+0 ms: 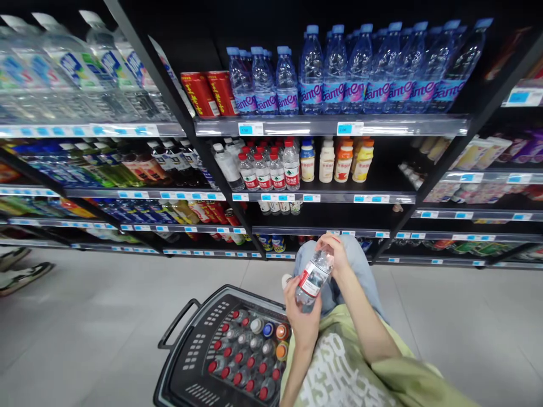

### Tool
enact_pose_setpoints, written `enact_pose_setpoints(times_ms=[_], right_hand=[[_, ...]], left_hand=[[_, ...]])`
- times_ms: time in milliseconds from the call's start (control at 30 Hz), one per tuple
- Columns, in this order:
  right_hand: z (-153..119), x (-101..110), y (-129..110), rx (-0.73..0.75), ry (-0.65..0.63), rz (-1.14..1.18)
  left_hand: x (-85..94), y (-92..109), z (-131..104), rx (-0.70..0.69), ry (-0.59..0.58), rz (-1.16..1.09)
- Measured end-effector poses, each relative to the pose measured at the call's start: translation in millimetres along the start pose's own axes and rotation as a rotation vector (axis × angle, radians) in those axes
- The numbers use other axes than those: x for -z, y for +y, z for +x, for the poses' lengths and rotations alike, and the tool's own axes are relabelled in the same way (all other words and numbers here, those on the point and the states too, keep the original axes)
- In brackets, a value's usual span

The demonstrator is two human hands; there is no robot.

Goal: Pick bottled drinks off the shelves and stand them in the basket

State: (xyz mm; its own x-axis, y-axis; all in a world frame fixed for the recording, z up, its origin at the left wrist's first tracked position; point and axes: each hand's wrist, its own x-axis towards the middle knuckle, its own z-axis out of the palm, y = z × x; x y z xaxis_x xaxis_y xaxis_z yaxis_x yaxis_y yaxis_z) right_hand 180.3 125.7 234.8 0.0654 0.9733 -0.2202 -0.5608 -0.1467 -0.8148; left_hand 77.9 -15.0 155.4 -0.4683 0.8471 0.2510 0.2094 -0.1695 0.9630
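Observation:
A clear plastic water bottle (314,277) with a red and white label is tilted in front of my lap. My left hand (302,311) wraps round its lower end, while my right hand (333,251) closes over the neck and cap, hiding the cap. Just left of my knees stands a black shopping basket (193,362). Inside it are several upright bottles (240,357), mostly with red caps, along with some white, blue and orange caps.
Shelves (339,125) in front carry blue-tinted water bottles (311,73), red cans (199,93), red-capped water bottles (276,169) and yogurt drinks (343,161). Large clear bottles (97,62) fill the upper left shelf. Another person's shoe (25,278) is at the left edge.

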Motion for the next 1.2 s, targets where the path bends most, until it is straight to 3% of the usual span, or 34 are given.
enact_pose_setpoints(times_ms=[167, 267, 400, 500, 900, 1100, 1200], right_hand=[[0, 3, -2, -0.018, -0.028, -0.028], [-3, 7, -8, -0.076, -0.199, 0.018], [-9, 6, -12, -0.146, -0.494, 0.104], [-11, 3, -9, -0.166, -0.565, 0.113], [-6, 4, -3, -0.133, -0.427, 0.024], [-4, 3, -2, -0.113, -0.372, -0.021], [-3, 3, 0, -0.116, -0.335, -0.013]], left_hand=[[0.2, -3, -1, 0.147, -0.034, -0.087], [-1.0, 1, -4, 0.404, -0.113, -0.254], [-6.4, 6, -17, 0.764, -0.309, -0.550], [-8.6, 6, -24, 0.895, -0.398, -0.583], [-5.5, 1, -19, 0.901, -0.414, -0.553], [-6.2, -2, -19, 0.793, -0.356, -0.647], [-7.5, -1, -21, 0.693, -0.271, -0.633]])
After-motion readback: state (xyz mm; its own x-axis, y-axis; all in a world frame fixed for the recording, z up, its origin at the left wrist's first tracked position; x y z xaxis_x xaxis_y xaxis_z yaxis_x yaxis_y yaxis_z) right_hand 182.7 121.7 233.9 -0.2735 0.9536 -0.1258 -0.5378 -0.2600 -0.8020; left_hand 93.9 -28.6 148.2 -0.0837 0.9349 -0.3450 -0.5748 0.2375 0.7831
